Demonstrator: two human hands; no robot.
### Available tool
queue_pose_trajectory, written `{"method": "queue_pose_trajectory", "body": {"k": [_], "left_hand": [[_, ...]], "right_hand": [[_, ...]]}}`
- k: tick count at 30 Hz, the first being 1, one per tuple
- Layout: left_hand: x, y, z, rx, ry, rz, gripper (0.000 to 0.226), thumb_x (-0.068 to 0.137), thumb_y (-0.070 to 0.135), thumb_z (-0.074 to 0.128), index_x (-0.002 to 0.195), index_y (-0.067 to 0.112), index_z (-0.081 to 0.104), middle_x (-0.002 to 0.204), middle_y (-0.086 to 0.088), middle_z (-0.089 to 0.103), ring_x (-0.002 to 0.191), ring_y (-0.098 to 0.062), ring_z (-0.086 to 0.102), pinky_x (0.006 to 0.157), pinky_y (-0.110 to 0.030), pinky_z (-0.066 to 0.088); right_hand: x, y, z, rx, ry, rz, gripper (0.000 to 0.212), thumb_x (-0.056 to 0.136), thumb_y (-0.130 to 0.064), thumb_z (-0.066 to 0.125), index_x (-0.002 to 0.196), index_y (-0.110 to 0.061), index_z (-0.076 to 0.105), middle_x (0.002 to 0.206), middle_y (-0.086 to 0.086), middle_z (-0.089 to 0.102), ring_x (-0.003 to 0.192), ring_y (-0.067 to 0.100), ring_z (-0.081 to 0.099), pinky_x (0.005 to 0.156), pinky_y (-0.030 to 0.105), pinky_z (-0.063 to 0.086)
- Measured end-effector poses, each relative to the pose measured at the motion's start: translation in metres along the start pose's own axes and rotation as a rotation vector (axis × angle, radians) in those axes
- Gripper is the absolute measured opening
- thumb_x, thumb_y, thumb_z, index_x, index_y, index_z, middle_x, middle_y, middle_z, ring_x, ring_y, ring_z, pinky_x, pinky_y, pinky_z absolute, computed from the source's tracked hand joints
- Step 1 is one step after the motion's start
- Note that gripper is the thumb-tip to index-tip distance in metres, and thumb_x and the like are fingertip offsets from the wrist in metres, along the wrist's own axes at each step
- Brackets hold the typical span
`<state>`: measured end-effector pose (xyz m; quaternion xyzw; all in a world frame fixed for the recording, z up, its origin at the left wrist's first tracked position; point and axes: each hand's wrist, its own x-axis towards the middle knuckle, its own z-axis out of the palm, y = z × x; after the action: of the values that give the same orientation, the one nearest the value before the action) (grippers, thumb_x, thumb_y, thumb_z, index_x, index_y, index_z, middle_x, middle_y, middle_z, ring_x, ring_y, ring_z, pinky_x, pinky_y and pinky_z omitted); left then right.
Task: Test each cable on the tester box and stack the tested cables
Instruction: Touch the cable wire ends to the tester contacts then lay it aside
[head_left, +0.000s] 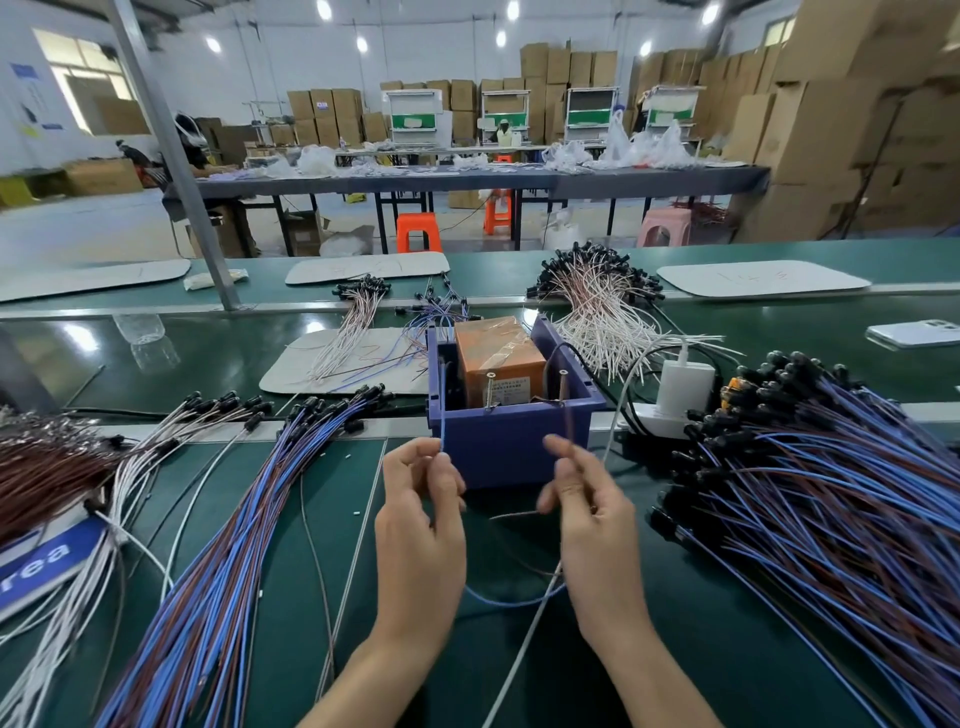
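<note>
Cable (511, 603) is a thin, pliant pair of leads, one blue and one brown. It sags in a soft loop toward you between your wrists, and both ends run away from you to the tester box (511, 452) just beyond your fingertips. Your left hand (421, 514) pinches the blue lead, which rises by the box's left front corner, beside the left screw (489, 391). Your right hand (587, 512) pinches the brown lead, which rises toward the right screw (563, 385); contact there cannot be made out. Smooth blue plastic walls hold a taped orange block (498, 358). On the green bench (283, 613), glossy black-capped wires fan out in a left pile (234, 545) and a right pile (831, 509).
</note>
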<state>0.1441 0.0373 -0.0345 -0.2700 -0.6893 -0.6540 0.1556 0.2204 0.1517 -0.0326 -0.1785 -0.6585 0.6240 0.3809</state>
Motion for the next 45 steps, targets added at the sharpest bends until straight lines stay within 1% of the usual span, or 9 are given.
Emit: {"method": "queue_pose_trajectory", "body": {"k": [2,4,8,11,15,22,35,41,45], "left_hand": [[0.002,-0.007,-0.001,0.052,0.007,-0.044,0.018,0.107,0.029,0.04,0.109,0.046,0.046,0.081,0.01,0.059,0.065,-0.013,0.055,0.059,-0.027,0.047],[0.002,-0.012,0.0,0.074,-0.003,-0.1,0.023,0.108,0.025,0.037,0.107,0.047,0.045,0.072,0.011,0.054,0.055,-0.01,0.045,0.051,-0.032,0.041],[0.002,-0.021,0.001,0.111,-0.025,-0.129,0.021,0.107,0.025,0.037,0.105,0.044,0.046,0.059,0.013,0.049,0.046,-0.006,0.037,0.043,-0.023,0.031],[0.002,-0.023,0.002,0.132,-0.044,-0.135,0.022,0.106,0.026,0.038,0.105,0.046,0.047,0.059,0.012,0.05,0.047,-0.007,0.04,0.044,-0.023,0.034],[0.002,-0.024,0.004,0.144,-0.063,-0.126,0.022,0.105,0.026,0.04,0.105,0.047,0.048,0.068,0.003,0.054,0.05,-0.007,0.042,0.045,-0.022,0.034],[0.0,-0.025,0.004,0.149,-0.105,-0.122,0.023,0.106,0.024,0.041,0.106,0.045,0.049,0.06,0.005,0.049,0.046,-0.006,0.035,0.043,-0.026,0.031],[0.0,-0.021,0.004,0.158,-0.133,-0.096,0.023,0.105,0.024,0.041,0.102,0.046,0.049,0.058,0.009,0.049,0.045,-0.007,0.036,0.044,-0.018,0.029],[0.0,-0.021,0.004,0.18,-0.135,-0.099,0.025,0.105,0.021,0.042,0.102,0.044,0.049,0.065,0.006,0.055,0.048,-0.008,0.041,0.045,-0.018,0.031],[0.001,-0.024,0.004,0.173,-0.138,-0.108,0.025,0.105,0.021,0.043,0.103,0.046,0.049,0.07,0.002,0.058,0.048,-0.007,0.042,0.045,-0.019,0.033]], "right_hand": [[0.002,0.003,-0.005,-0.016,0.118,0.008,0.034,0.108,-0.03,0.043,0.13,-0.053,0.054,0.062,-0.013,0.051,0.052,0.001,0.041,0.052,0.014,0.038],[0.003,0.005,-0.008,-0.06,0.185,0.008,0.043,0.109,-0.026,0.04,0.142,-0.053,0.043,0.059,-0.016,0.048,0.052,0.003,0.039,0.051,0.02,0.039],[-0.001,0.011,-0.007,-0.179,0.205,-0.014,0.05,0.109,-0.024,0.039,0.147,-0.056,0.033,0.058,-0.015,0.051,0.048,0.005,0.04,0.05,0.032,0.041],[-0.003,0.014,-0.005,-0.225,0.185,-0.032,0.051,0.108,-0.022,0.039,0.136,-0.065,0.036,0.052,-0.011,0.048,0.045,0.006,0.038,0.046,0.033,0.036],[-0.003,0.015,-0.004,-0.225,0.172,-0.055,0.056,0.106,-0.019,0.041,0.12,-0.073,0.04,0.05,-0.009,0.045,0.044,0.006,0.036,0.044,0.024,0.032],[-0.004,0.017,-0.002,-0.222,0.15,-0.029,0.054,0.106,-0.019,0.041,0.117,-0.071,0.043,0.049,-0.009,0.041,0.044,0.006,0.036,0.045,0.021,0.032],[-0.003,0.021,-0.002,-0.231,0.158,-0.023,0.05,0.105,-0.018,0.041,0.119,-0.066,0.045,0.048,-0.009,0.044,0.043,0.005,0.038,0.043,0.019,0.032],[-0.003,0.023,0.0,-0.258,0.183,-0.014,0.053,0.103,-0.011,0.044,0.12,-0.061,0.052,0.051,-0.005,0.041,0.045,0.011,0.037,0.047,0.035,0.036],[-0.004,0.026,0.0,-0.261,0.181,-0.008,0.053,0.103,-0.013,0.043,0.122,-0.062,0.05,0.051,-0.005,0.043,0.045,0.011,0.038,0.046,0.034,0.037]]}}
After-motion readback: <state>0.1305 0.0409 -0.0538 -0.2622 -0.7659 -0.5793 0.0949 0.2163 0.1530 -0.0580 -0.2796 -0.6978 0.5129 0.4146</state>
